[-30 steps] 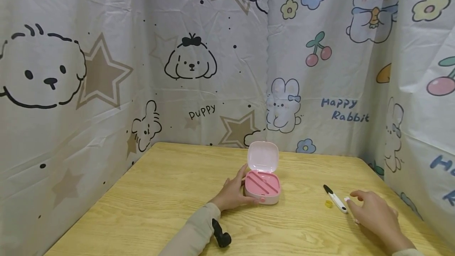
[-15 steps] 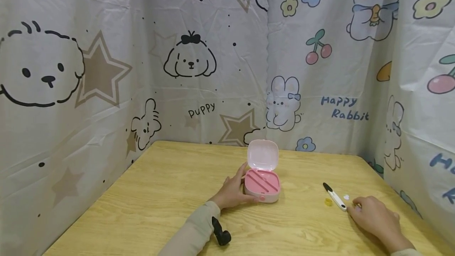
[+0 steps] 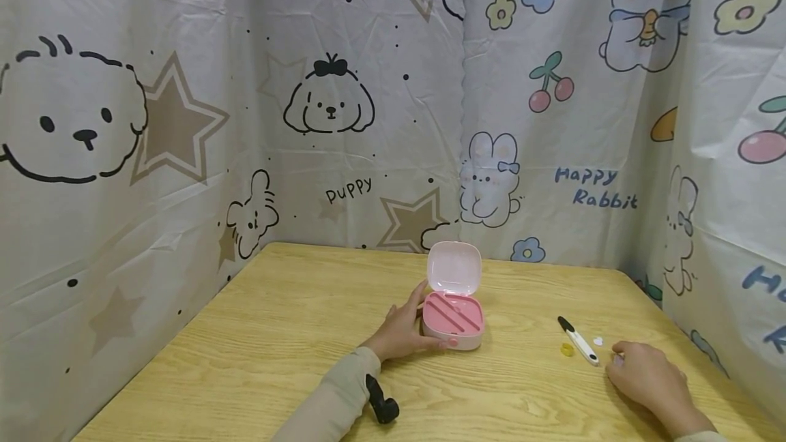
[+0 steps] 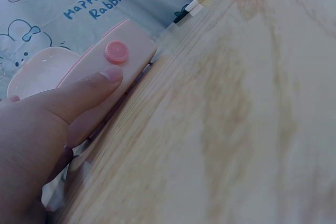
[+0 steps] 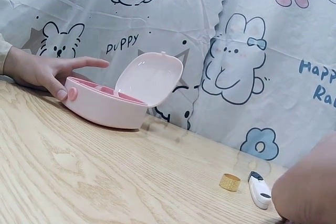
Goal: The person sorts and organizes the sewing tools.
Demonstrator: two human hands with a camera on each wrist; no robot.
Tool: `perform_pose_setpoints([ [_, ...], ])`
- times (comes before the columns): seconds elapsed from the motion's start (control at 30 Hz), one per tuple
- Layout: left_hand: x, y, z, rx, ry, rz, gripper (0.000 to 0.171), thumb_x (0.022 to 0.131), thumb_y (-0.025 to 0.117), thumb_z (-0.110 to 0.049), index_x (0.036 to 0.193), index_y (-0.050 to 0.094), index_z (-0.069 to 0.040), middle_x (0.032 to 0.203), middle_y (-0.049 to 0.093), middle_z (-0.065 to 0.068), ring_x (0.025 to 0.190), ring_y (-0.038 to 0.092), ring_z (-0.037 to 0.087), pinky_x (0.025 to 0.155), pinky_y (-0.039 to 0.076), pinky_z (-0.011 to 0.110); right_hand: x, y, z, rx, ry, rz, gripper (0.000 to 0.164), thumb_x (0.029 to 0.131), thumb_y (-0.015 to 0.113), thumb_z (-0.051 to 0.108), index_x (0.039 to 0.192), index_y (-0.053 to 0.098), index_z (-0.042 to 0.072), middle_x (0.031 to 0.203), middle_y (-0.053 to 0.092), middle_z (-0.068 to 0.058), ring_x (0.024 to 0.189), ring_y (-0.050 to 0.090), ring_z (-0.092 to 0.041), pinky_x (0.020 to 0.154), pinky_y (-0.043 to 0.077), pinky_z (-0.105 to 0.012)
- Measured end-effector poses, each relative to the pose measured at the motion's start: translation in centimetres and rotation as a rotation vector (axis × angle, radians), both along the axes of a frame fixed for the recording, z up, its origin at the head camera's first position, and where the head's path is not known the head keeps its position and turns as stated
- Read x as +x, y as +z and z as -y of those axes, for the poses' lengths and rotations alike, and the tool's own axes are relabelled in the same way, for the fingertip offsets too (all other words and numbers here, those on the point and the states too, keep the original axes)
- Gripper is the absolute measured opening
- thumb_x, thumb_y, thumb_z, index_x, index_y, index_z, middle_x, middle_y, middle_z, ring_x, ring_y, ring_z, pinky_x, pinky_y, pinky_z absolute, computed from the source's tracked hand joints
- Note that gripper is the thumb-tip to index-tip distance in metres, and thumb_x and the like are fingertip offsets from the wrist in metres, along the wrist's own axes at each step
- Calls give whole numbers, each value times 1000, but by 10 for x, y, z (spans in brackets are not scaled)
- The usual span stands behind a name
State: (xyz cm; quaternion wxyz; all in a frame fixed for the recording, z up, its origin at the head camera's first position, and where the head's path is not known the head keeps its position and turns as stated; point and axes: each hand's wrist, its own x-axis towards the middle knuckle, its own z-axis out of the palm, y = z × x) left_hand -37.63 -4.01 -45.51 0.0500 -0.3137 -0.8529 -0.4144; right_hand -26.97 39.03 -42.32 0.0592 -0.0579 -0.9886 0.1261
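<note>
My left hand point(image 3: 402, 329) holds a small pink box point(image 3: 469, 342) by its left side, thumb on the front near a round pink button point(image 4: 116, 52). The box's lid point(image 3: 454, 268) stands up, and slanting dividers point(image 3: 454, 312) show inside. My right hand point(image 3: 651, 377) is low at the table on the right, fingers bent; I cannot tell whether it pinches something. Left of it lies a slim white stick with a black end point(image 3: 580, 343), a black dot at its near end. Beside that are a patterned gold ring point(image 5: 230, 182) and a tiny white piece point(image 3: 598, 341).
A black angled piece point(image 3: 382, 401) shows against the left sleeve point(image 3: 331, 394). The wood-grain table point(image 3: 295, 305) is bounded at the back and sides by printed curtains point(image 3: 344, 155).
The right hand has come down and bent its fingers, drawing slightly back from the white stick. The tiny white piece now shows beyond its fingertips. The left hand and box have stayed still.
</note>
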Motion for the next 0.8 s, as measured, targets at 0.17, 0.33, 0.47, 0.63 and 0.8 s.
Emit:
perform_pose_setpoints([
  [0.17,0,0,1,-10,5,-8,128,76,90,-54,168,7,-23,165,35,5,147,39,27,115,5,74,1,1,1,-2,-7,-6,35,92,54,8,118,67,-12,119,62,-39,101,60,-58,69,49,-67],
  [0.33,0,0,0,-9,1,-10,128,76,90,-54,168,7,-23,165,35,2,147,39,26,115,6,74,2,1,2,6,-11,-8,31,91,59,7,115,69,-11,115,63,-39,93,64,-52,66,49,-63],
  [0.47,0,1,1,-9,1,-8,128,76,90,-53,168,7,-24,166,34,0,147,39,24,115,5,74,2,1,3,2,-31,6,30,93,60,7,117,69,-9,117,63,-38,93,63,-52,66,47,-64],
  [0.63,-1,0,0,-13,4,-11,128,75,90,-55,168,8,-25,165,34,-1,147,38,24,115,6,74,1,-1,4,2,-55,20,28,97,61,10,118,70,-7,120,63,-37,96,62,-54,69,45,-65],
  [0.8,-2,-1,0,-8,3,-15,127,75,90,-55,168,8,-26,165,36,-1,147,38,24,115,6,74,2,-2,3,8,-41,-25,28,100,62,13,119,70,-5,120,63,-36,97,62,-56,68,44,-65],
])
